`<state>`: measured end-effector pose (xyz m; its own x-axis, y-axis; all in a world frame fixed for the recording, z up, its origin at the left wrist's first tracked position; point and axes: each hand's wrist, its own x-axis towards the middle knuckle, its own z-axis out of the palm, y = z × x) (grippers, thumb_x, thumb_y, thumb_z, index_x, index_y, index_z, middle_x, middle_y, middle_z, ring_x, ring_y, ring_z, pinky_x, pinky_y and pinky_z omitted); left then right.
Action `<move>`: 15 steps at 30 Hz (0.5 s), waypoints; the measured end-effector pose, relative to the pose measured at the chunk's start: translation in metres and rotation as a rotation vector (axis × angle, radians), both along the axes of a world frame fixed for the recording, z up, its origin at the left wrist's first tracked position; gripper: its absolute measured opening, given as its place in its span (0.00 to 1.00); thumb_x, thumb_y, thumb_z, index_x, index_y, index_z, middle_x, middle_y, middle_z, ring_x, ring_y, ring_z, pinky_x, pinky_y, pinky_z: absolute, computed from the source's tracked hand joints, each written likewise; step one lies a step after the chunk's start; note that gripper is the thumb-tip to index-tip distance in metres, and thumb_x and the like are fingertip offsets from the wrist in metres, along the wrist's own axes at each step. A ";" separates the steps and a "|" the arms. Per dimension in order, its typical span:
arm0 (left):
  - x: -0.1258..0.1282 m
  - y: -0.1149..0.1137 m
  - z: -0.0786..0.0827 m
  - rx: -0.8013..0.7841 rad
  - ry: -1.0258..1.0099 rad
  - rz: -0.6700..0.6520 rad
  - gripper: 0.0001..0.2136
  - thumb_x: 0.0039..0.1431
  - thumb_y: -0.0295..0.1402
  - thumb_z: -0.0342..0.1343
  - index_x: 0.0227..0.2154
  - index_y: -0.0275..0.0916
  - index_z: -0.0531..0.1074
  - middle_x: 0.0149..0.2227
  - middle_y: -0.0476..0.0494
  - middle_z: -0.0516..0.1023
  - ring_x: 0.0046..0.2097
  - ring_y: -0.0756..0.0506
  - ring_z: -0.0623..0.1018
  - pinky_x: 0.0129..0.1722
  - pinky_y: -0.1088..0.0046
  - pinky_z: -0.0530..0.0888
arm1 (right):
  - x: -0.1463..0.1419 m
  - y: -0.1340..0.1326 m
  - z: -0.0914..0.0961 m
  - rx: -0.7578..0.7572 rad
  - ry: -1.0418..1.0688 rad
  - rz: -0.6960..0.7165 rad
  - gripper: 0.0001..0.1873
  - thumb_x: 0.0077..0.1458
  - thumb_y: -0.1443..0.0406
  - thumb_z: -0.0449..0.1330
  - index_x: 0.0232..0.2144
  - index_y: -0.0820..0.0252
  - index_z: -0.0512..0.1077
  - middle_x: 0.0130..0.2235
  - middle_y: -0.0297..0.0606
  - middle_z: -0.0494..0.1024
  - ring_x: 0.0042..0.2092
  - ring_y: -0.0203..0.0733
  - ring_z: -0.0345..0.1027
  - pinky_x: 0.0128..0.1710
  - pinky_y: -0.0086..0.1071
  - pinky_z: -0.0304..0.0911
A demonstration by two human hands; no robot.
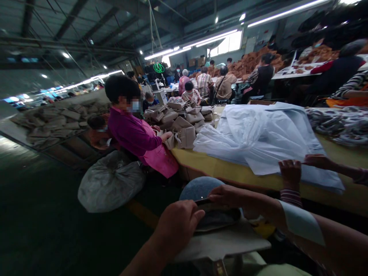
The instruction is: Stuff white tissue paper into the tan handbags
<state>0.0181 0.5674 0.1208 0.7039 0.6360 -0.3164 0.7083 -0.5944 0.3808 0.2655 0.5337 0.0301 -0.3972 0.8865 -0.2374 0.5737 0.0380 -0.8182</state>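
Note:
A light beige handbag (pixel 221 243) lies low in front of me, its dark mouth open upward and a flap spread toward me. My left hand (pixel 179 222) is closed around the left edge of the mouth, thumb toward the opening. On the far rim, the fingers of my right hand (pixel 225 194) are pinched. Metal hardware (pixel 220 267) shows under the flap's near edge. Behind the bag is a rounded blue surface (pixel 202 184), partly hidden by my right hand. The inside of the bag is too dark to make out.
A yellow table (pixel 207 163) carries thin white sheeting (pixel 253 130) and piled beige bags (pixel 184 132). Another person's hands (pixel 290 172) work at its right edge. A worker in a pink apron (pixel 155 149) stands at the left end, near a stuffed plastic sack (pixel 110 184) on the floor.

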 end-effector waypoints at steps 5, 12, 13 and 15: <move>0.015 -0.007 -0.023 -0.023 -0.133 -0.095 0.18 0.65 0.37 0.57 0.55 0.38 0.74 0.58 0.40 0.75 0.60 0.38 0.72 0.64 0.60 0.67 | -0.007 0.010 0.008 0.044 -0.200 -0.024 0.22 0.67 0.54 0.52 0.28 0.62 0.72 0.23 0.29 0.64 0.26 0.30 0.56 0.24 0.28 0.47; 0.029 0.013 -0.039 0.085 -0.028 -0.154 0.13 0.64 0.34 0.59 0.50 0.37 0.77 0.51 0.39 0.79 0.57 0.35 0.73 0.60 0.55 0.71 | -0.017 0.025 -0.001 0.211 -0.476 -0.060 0.10 0.59 0.64 0.59 0.31 0.60 0.80 0.25 0.34 0.70 0.26 0.32 0.51 0.25 0.31 0.46; 0.031 0.015 -0.042 0.083 -0.011 -0.149 0.13 0.63 0.32 0.59 0.49 0.37 0.77 0.50 0.39 0.80 0.57 0.36 0.74 0.60 0.56 0.71 | -0.016 0.027 -0.005 0.203 -0.477 -0.068 0.09 0.57 0.67 0.59 0.30 0.61 0.79 0.24 0.34 0.70 0.26 0.32 0.52 0.26 0.30 0.48; 0.034 0.015 -0.049 0.056 0.035 -0.101 0.15 0.63 0.29 0.57 0.52 0.37 0.75 0.52 0.39 0.79 0.57 0.37 0.75 0.60 0.57 0.71 | -0.013 0.030 -0.013 0.166 -0.461 -0.079 0.11 0.55 0.72 0.58 0.23 0.65 0.76 0.21 0.34 0.66 0.24 0.31 0.51 0.26 0.30 0.50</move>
